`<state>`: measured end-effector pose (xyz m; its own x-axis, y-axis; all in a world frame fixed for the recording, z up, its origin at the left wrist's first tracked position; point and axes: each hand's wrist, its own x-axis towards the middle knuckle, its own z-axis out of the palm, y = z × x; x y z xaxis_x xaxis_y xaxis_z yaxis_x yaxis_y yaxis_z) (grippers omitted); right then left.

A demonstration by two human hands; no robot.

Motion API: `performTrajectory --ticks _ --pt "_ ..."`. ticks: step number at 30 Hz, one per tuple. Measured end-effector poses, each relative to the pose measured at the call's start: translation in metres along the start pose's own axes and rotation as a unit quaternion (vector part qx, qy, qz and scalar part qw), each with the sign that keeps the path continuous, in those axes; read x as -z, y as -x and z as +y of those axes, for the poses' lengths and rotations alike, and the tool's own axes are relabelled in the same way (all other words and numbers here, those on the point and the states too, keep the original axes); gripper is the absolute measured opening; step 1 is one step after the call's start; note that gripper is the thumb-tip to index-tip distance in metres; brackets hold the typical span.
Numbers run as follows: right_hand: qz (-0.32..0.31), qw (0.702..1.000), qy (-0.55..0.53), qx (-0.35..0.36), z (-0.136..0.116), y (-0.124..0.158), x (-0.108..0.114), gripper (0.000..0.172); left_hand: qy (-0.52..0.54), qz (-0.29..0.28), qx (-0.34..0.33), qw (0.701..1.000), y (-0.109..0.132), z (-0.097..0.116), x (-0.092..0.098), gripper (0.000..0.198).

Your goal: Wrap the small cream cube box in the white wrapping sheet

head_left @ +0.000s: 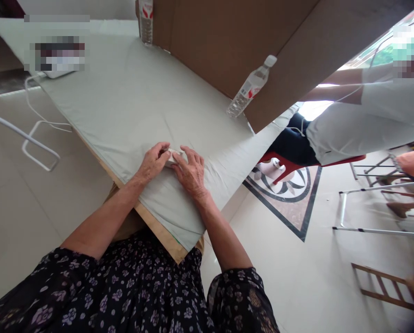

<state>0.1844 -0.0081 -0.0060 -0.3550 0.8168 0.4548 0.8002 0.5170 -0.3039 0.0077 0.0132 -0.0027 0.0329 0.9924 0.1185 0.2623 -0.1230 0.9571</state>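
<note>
Near the front corner of the cloth-covered table [124, 92], a small whitish box-like thing [172, 158] sits between my two hands, low against the cloth. My left hand [153, 163] grips its left end, fingers curled over the far side and thumb on the near side. On the right end, my right hand [191, 172] has its thumb and bent fingers against it. Much of the thing is covered by my fingers, so its exact kind does not show.
A brown cardboard panel [207, 41] stands across the table, with a clear water bottle [249, 87] before it and another bottle [146, 23] farther left. A white device [59, 69] with a cable lies at the far left. A person in a white shirt [352, 125] sits at the right.
</note>
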Motion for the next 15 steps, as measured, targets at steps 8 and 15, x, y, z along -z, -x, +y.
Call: performTrajectory --ticks 8,15 --pt "0.113 0.987 -0.096 -0.062 0.016 0.011 0.002 0.040 0.031 0.011 0.025 0.999 -0.001 -0.003 -0.003 0.044" --pt "0.072 0.994 -0.071 -0.035 0.011 0.012 -0.001 0.049 0.073 0.042 0.028 0.996 -0.003 -0.008 -0.004 0.043"
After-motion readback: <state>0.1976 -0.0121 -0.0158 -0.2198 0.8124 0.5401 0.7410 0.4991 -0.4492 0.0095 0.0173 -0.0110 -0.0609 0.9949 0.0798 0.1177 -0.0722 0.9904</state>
